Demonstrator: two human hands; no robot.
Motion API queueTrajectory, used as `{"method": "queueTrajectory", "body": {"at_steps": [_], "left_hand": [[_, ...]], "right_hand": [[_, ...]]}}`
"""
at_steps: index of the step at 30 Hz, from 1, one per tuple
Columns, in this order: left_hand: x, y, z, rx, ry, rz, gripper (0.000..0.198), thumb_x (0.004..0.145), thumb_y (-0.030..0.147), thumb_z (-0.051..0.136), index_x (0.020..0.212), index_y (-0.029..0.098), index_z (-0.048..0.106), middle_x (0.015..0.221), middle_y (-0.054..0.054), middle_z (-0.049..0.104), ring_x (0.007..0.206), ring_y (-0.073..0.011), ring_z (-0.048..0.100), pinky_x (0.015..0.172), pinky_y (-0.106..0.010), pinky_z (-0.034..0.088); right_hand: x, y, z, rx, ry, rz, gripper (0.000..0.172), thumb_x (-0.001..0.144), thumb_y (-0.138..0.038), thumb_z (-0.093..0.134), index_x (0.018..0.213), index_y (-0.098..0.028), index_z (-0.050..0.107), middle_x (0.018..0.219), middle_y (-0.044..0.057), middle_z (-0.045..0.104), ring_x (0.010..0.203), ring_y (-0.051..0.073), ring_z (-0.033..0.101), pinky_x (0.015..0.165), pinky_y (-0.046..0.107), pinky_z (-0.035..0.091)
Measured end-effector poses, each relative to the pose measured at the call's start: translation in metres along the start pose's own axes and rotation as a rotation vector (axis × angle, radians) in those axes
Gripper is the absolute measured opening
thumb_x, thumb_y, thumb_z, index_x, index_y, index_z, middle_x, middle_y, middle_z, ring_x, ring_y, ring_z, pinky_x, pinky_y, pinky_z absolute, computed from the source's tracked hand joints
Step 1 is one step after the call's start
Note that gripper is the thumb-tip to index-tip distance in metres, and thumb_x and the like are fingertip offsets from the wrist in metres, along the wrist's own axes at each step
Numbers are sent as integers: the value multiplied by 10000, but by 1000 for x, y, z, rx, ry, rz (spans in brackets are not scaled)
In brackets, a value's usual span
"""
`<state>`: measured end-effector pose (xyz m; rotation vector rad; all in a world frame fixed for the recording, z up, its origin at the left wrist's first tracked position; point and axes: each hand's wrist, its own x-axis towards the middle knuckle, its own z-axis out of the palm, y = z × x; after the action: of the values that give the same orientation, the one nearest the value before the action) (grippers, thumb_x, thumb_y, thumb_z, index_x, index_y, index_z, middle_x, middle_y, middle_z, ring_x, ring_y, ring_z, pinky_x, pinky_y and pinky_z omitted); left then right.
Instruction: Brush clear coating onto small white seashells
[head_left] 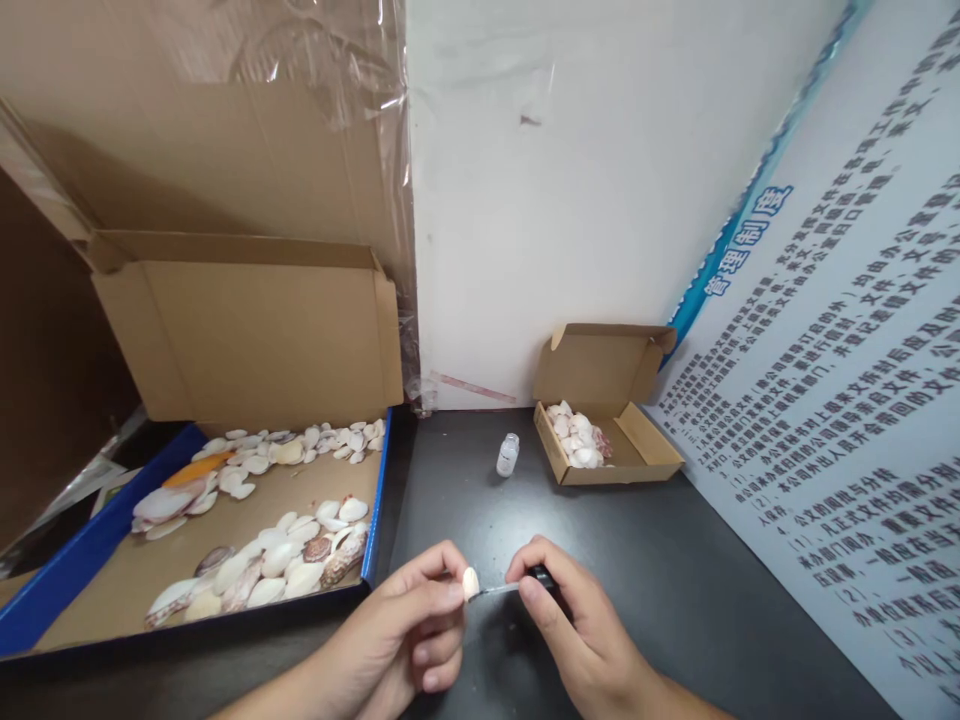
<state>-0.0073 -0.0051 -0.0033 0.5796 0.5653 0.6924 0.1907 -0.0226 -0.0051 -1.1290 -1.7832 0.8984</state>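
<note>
Between the thumb and fingers of my left hand (416, 625) is a small cream seashell (470, 583), pinched upright. My right hand (574, 620) grips a black-capped applicator brush (541, 577) with a thin pale stem. The stem points left, and its tip meets the lower edge of the shell or lies very close to it. Beyond both hands stands a small clear bottle (508, 455) with no cap on it. Whatever coats the brush tip is too small to make out.
At the left, a large open blue-edged box (142, 565) holds many shells (277, 560) in groups. A smaller open cardboard box (622, 465) at the back right contains more shells (577, 437). A white panel (480, 250) and a printed board (825, 350) border the dark table (675, 590).
</note>
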Motion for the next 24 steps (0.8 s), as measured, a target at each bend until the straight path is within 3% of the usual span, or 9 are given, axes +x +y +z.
{"method": "queueTrajectory", "body": {"at_steps": [9,14,21,24], "left_hand": [[-4,3,6,10,16,4,138,827,211,639,777,187,513,560,88,266,475,-55,179,491,-215,177],[-4,6,7,21,10,-4,133,843,194,615,762,182,509,567,85,253,479,-55,180,497,-221,179],[-4,4,3,15,2,-7,111,843,175,594,780,188,505,568,84,253,477,-58,196,497,-224,186],[-4,3,2,29,-7,-5,120,844,173,591,772,187,496,562,85,257,477,-59,198,496,-223,192]], "right_hand": [[-3,0,0,15,-18,45,185,986,-334,448,895,-209,550,779,-9,546,695,148,521,645,242,413],[-2,1,1,-27,48,76,203,986,-328,442,851,-204,531,741,-14,529,666,148,515,627,247,407],[-3,1,0,-6,40,-33,140,969,-276,462,877,-214,548,781,-14,545,702,145,529,650,241,411],[-2,1,0,-28,40,2,149,973,-273,465,860,-215,541,762,-18,540,682,142,520,634,241,401]]}}
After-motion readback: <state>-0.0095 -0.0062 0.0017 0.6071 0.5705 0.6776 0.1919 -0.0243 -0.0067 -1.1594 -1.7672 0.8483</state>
